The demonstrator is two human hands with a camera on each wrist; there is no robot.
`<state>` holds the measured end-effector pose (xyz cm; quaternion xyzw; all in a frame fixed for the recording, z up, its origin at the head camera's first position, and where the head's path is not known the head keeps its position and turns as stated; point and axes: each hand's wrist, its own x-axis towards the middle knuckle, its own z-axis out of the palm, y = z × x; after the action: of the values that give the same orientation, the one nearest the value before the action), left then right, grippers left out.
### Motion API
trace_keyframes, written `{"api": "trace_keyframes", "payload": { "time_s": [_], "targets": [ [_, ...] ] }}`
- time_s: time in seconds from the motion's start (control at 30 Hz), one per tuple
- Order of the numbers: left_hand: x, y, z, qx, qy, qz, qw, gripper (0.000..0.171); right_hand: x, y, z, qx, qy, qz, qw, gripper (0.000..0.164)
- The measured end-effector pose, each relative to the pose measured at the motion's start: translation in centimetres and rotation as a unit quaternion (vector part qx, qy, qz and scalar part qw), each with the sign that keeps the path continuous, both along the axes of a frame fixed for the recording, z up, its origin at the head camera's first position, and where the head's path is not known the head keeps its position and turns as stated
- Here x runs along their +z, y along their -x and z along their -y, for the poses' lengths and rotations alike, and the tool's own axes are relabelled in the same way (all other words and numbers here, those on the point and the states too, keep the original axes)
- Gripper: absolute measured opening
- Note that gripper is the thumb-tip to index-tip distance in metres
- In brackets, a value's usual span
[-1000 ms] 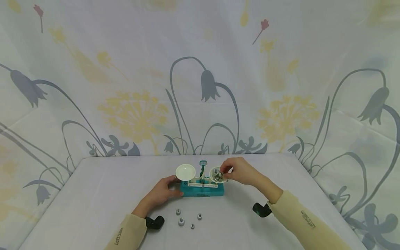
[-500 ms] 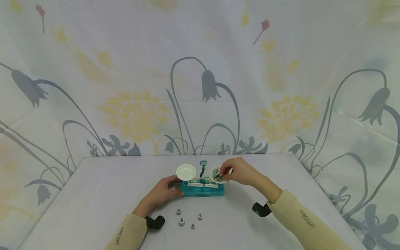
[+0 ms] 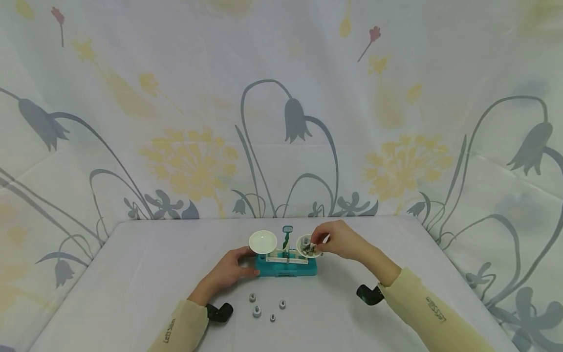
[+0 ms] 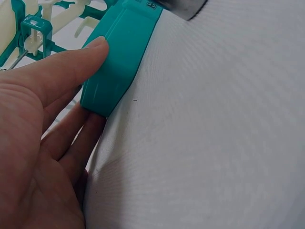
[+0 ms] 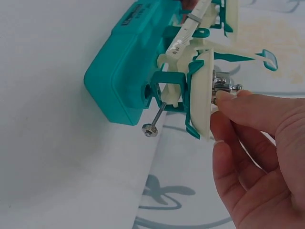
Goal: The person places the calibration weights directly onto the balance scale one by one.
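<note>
A teal balance scale (image 3: 286,268) with two white pans stands on the table. My left hand (image 3: 226,270) grips the left end of its base; the left wrist view shows the thumb on top and the fingers behind the end. Nothing lies in the left pan (image 3: 263,242). Several metal weights (image 3: 305,241) sit in the right pan (image 5: 204,93). My right hand (image 3: 340,240) reaches in from the right, and its thumb and fingers pinch a small metal weight at that pan, mostly hidden by the fingertips.
In front of the scale, several loose weights (image 3: 257,311) stand on the white-covered table (image 3: 110,293). A threaded rod with a metal nut (image 5: 149,130) sticks out beside the right pan. A flower-printed curtain (image 3: 281,146) rises behind the table.
My right fingers shift slightly at the right pan. The left hand keeps its place on the base, and the loose weights stay put.
</note>
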<state>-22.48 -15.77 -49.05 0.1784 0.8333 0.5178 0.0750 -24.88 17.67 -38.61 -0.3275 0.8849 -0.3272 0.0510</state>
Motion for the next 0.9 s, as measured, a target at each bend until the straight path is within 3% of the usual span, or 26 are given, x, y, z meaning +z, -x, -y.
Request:
{"api": "trace_keyframes", "payload": {
  "time_s": [0.47, 0.9],
  "targets": [
    [-0.3, 0.2, 0.0, -0.001, 0.004, 0.0, 1.0, 0.054, -0.2, 0.0, -1.4, -0.025, 0.039, -0.004, 0.999, 0.014],
    [-0.4, 0.2, 0.1, 0.002, 0.013, 0.001, 0.9999, 0.056, -1.8, -0.4, -2.9, -0.055, 0.067, 0.025, 0.996, 0.013]
  ]
}}
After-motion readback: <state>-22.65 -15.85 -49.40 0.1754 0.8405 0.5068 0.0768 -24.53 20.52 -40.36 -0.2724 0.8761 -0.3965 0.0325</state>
